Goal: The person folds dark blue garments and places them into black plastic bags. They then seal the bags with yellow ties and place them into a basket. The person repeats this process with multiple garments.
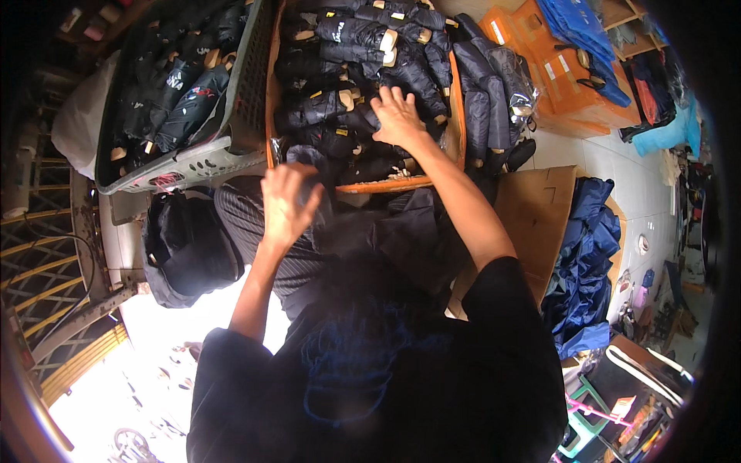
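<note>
Person's R hand (397,119) is over black rolled bundles w/ pale ends (351,32) in an orange box (384,185); fingers spread wide, nothing seen gripped, can't tell if fingertips touch. L hand (287,202) is by the box's near-left corner, blurry, half open, fingers bent & apart; no obj. visible in it, can't tell re contact w/ dark fabric (324,204) just beside. Bundles fill the box ahead of both hands. Fwd-left of L hand: grey crate (248,96) w/ more bundles. Right of R hand: dark puffy rolls (477,96), then orange cartons (567,99).
</note>
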`<move>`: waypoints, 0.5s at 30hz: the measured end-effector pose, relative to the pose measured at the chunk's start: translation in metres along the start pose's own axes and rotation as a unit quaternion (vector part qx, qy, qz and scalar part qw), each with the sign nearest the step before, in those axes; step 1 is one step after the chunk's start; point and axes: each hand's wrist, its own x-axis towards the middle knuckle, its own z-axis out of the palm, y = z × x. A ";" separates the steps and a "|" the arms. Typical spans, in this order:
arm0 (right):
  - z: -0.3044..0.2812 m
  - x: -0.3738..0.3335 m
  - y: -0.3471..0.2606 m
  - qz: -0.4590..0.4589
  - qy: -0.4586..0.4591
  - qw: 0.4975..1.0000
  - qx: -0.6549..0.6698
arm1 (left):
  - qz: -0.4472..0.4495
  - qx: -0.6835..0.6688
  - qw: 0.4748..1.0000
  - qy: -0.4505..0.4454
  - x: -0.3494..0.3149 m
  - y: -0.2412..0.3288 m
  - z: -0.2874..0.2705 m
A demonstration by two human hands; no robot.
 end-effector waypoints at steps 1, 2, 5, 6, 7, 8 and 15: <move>-0.002 -0.004 0.004 0.016 -0.013 0.999 0.033 | 0.026 0.001 0.999 -0.041 -0.011 0.002 0.002; -0.004 -0.009 0.011 0.030 -0.048 0.994 0.088 | 0.037 0.001 0.997 -0.063 -0.022 -0.003 0.004; -0.043 -0.030 0.017 0.096 -0.098 0.980 0.144 | 0.052 0.033 0.995 -0.081 -0.033 -0.004 0.004; -0.056 -0.040 0.021 0.122 -0.089 0.966 0.210 | 0.055 0.049 0.994 -0.079 -0.034 -0.003 0.003; -0.067 -0.049 0.026 0.131 -0.092 0.941 0.299 | 0.055 0.067 0.991 -0.097 -0.034 -0.004 0.004; -0.067 -0.059 0.033 0.117 -0.061 0.919 0.372 | 0.055 0.085 0.988 -0.115 -0.036 -0.005 0.006; -0.056 -0.146 0.019 0.147 -0.053 0.371 0.915 | 0.015 0.065 0.987 -0.143 -0.031 -0.004 0.006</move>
